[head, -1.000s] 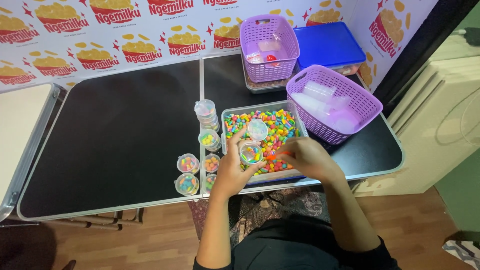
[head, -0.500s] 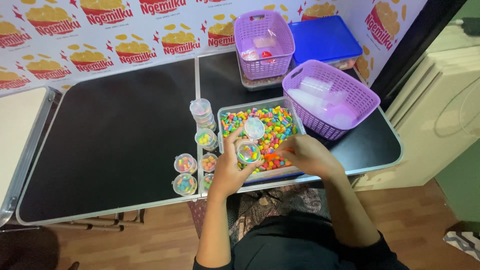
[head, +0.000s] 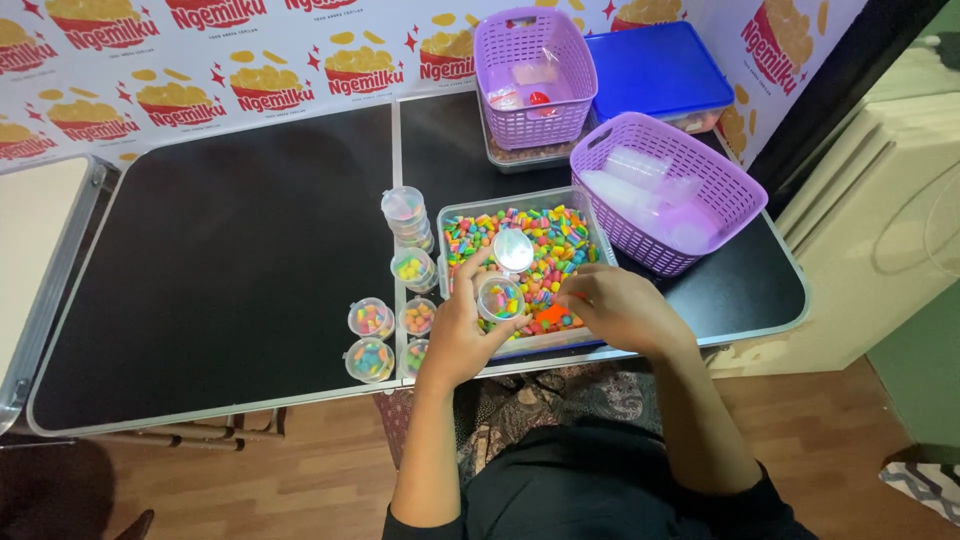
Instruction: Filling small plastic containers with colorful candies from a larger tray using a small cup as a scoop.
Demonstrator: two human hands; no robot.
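1. My left hand [head: 462,335], just below the centre of the frame, grasps a small clear cup [head: 499,297] with its hinged lid [head: 513,250] standing open above it. The cup holds a few coloured candies and is held over the near edge of the clear tray [head: 452,222].
2. My right hand [head: 618,308], right of centre, is curled with its fingertips down among the coloured candies [head: 550,240] in the tray, beside an orange scoop-like piece [head: 551,314] (I cannot tell whether the fingers pinch any candy or the orange piece).
3. The tray sits at the centre of the black folding table [head: 220,260], its near side close to the table's front edge.
4. Left of the tray, a stack of empty clear cups [head: 405,215] stands upright, with one filled cup [head: 412,268] just below it.
5. Further down and left, four filled cups [head: 390,338] sit closed in a tight cluster near the table's front edge.
6. Right of the tray, touching its far corner, a purple basket [head: 735,195] holds clear plastic pieces.
7. At top centre, a second purple basket [head: 510,40] rests on a clear container; a blue-lidded box [head: 655,68] lies just to its right.
8. A printed banner [head: 200,70] covers the wall across the top of the frame.
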